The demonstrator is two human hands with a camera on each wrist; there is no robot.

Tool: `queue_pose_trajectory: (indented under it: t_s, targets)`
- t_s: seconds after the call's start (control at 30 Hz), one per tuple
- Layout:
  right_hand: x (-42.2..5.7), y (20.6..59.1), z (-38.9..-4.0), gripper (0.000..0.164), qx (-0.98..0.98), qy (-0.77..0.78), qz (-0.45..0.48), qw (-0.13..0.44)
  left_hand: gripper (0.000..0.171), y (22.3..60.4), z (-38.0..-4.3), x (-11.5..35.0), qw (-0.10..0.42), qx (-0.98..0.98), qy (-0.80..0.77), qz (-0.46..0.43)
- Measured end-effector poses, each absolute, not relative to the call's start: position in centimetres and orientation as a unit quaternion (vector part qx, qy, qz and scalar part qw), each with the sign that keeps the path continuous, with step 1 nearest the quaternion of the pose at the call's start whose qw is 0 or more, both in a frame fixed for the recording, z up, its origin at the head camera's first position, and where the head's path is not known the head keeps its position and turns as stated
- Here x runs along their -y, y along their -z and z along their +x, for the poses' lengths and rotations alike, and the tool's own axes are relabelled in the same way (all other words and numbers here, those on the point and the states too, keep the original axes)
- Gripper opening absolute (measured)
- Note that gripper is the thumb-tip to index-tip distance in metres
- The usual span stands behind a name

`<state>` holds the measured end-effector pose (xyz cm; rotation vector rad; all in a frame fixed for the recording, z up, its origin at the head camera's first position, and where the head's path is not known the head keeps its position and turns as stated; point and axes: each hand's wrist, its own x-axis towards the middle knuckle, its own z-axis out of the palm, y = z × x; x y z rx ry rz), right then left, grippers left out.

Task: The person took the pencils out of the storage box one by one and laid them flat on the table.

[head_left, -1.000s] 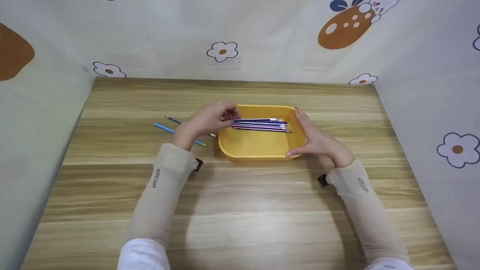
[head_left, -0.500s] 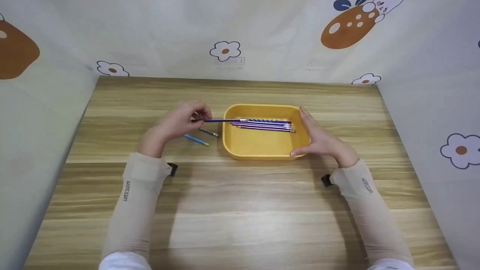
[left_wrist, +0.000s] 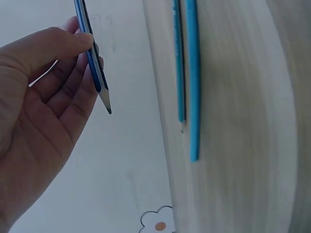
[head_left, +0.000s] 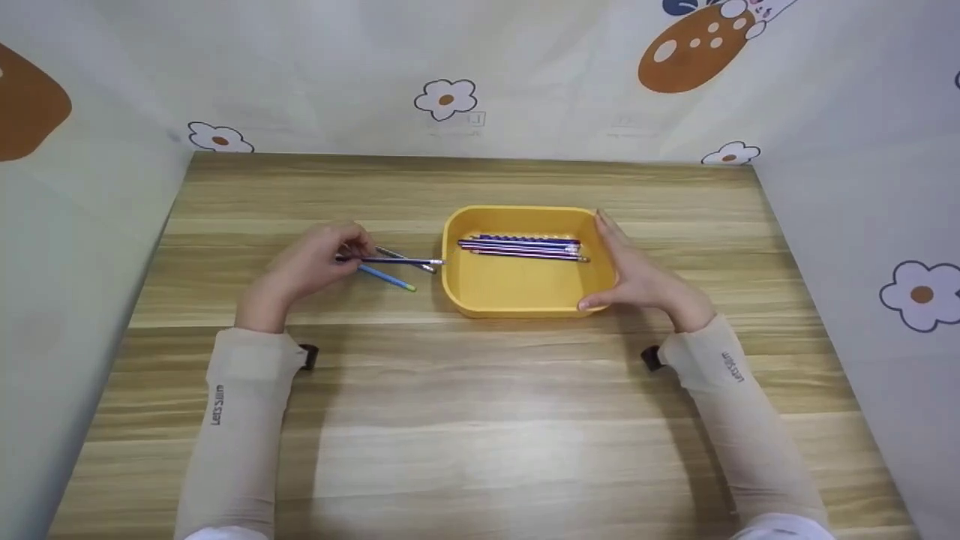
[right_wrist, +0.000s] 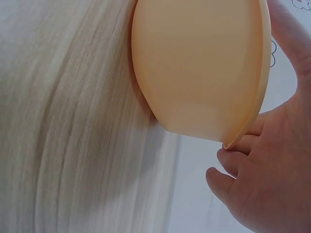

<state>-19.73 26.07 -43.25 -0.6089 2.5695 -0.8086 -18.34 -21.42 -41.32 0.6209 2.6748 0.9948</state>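
My left hand (head_left: 307,259) pinches a dark blue and silver striped pencil (head_left: 401,261) between thumb and fingers, left of a yellow plastic bin (head_left: 525,300). In the left wrist view the pencil's dark tip (left_wrist: 109,110) points down past the thumb. In the head view its eraser end appears at the bin's left rim; whether it touches is unclear. Inside the bin lie several striped pencils (head_left: 521,247) side by side. My right hand (head_left: 645,285) holds the bin's right end, thumb at the front corner and fingers at the back corner.
On the wooden table (head_left: 510,420), left of the bin, lie a bright blue pencil (head_left: 390,279) with a green end and a darker teal pencil (left_wrist: 180,82). Pale patterned sheets (head_left: 330,82) wall the table at the back and both sides.
My left hand has drawn back leftward from the bin with the striped pencil, then lowered it toward the two pencils on the table. My right hand stays at the bin.
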Motion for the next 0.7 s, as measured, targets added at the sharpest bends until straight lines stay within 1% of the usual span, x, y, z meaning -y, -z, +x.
queue_pose_trajectory:
  t_s: [0.3, 0.7]
  targets:
    - [-26.1, 43.4, -19.9, 0.141, -0.912, 0.291, -0.219, 0.188, 0.02, 43.5, -17.7, 23.7, 0.095, -0.92, -0.323, 0.202]
    - [-26.2, 43.5, -19.8, 0.14, -0.912, 0.293, -0.218, 0.188, 0.027, 44.7, -17.5, 24.6, 0.141, -0.939, -0.256, 0.179]
